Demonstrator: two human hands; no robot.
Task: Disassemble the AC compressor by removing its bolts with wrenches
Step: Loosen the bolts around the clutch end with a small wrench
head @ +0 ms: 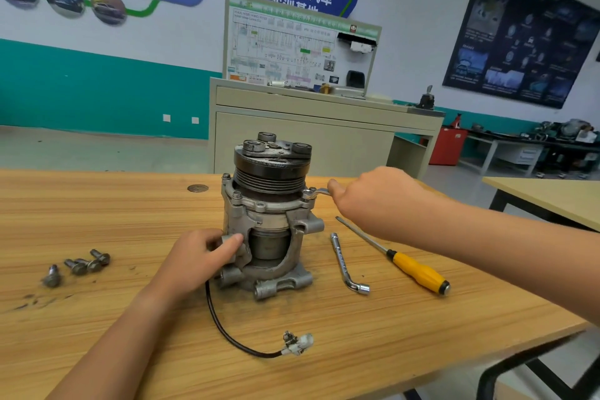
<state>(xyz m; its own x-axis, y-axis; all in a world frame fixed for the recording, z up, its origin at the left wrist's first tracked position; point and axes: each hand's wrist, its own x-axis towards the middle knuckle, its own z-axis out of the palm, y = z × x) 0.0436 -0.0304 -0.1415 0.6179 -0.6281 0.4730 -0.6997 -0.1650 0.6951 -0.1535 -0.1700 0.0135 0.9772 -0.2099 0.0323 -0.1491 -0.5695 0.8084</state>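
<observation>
The AC compressor (271, 217) stands upright on the wooden table (97, 211), its black pulley on top. My left hand (198, 256) grips the lower left side of its grey housing. My right hand (373, 201) holds a silver wrench (316, 193) whose head sits on a bolt at the housing's upper right flange. Two more bolts (231, 187) stick up on the left of the flange. Several removed bolts (79, 266) lie loose on the table to the left.
An L-shaped socket wrench (345, 265) and a yellow-handled screwdriver (402, 261) lie right of the compressor. A black cable with a white connector (297, 343) trails toward the table's front. A beige cabinet (308, 136) stands behind the table, and a second table (552, 198) is at right.
</observation>
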